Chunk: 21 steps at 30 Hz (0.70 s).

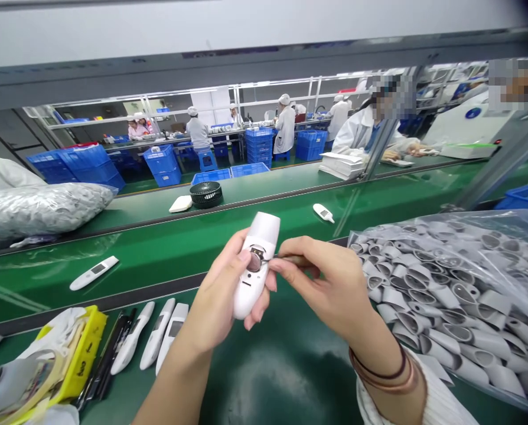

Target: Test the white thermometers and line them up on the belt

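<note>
My left hand (228, 274) is closed round a white handheld thermometer (248, 295), its back facing me and its grey-white cap end pointing up. The round battery compartment is uncovered, and a coin battery (254, 261) shows there under my left thumb. From the right, my right hand (321, 274) pinches a thin dark tool (286, 258), whose tip reaches the edge of the battery compartment. Most of the tool is hidden by my fingers, so its exact kind is unclear. Several white thermometers (157, 333) lie on the green bench left of my forearm.
A bag of grey plastic caps (450, 313) spreads at right. A yellow bin (84, 348) and dark pens (113, 348) sit at left. Thermometers lie on the green conveyor belt (166, 236). Beyond are a black round fan-like object (206, 193), a filled bag (46, 206) and a co-worker (357, 133).
</note>
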Available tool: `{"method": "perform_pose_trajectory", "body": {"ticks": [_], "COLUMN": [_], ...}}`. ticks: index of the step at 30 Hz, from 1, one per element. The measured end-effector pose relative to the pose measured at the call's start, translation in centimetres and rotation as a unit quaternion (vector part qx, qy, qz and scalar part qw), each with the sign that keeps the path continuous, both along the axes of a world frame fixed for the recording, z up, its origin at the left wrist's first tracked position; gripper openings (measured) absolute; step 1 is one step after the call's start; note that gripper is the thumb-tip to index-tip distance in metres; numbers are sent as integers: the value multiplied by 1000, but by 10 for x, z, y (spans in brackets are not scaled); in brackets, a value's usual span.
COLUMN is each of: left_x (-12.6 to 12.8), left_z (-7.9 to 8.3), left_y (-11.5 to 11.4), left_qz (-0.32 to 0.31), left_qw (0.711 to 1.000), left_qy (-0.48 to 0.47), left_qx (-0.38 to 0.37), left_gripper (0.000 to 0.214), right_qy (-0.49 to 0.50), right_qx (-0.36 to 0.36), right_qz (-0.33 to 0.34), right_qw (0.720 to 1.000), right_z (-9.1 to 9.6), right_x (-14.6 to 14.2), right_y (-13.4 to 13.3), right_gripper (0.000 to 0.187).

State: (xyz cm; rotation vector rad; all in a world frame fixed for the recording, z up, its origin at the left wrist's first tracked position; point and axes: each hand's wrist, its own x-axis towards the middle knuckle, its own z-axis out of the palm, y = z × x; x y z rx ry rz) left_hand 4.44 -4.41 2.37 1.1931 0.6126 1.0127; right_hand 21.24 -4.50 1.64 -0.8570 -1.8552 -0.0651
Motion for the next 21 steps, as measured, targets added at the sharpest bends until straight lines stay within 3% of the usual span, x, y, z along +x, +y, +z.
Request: {"method": "perform_pose_trajectory", "body": {"ticks": [2, 4, 8, 12, 15, 18, 21], "left_x": [0, 1, 4, 6, 4, 2, 3], "left_z": [2, 3, 1, -2, -1, 1, 2], "left_y": [0, -2, -5, -2, -2, -5, -8], "left_qz": [-17, -41, -53, -82, -86, -70, -48], "left_qw": [1000, 998, 995, 994, 992, 996, 998], "left_qy": [15, 36, 71, 7, -45, -22, -1], "left_qx": [-20, -26, -44, -70, -78, -54, -32], "left_gripper": [35, 47, 47, 49, 55, 56, 57], "right_qy": [-45, -112, -159, -92, 8, 61, 47], "right_qx": [52, 93, 116, 96, 46, 5, 6], "right_qz": [19, 32, 45, 62, 51, 40, 32], "right_qw": [997, 989, 979, 989, 998, 997, 998], "right_z": [2, 4, 8, 7, 4, 2, 2], "right_x": [2, 5, 12, 11, 9, 9, 8], "right_y": [0, -1, -2, 1, 1, -2, -9], "right_gripper": [10, 14, 15, 6, 10, 10, 12]}}
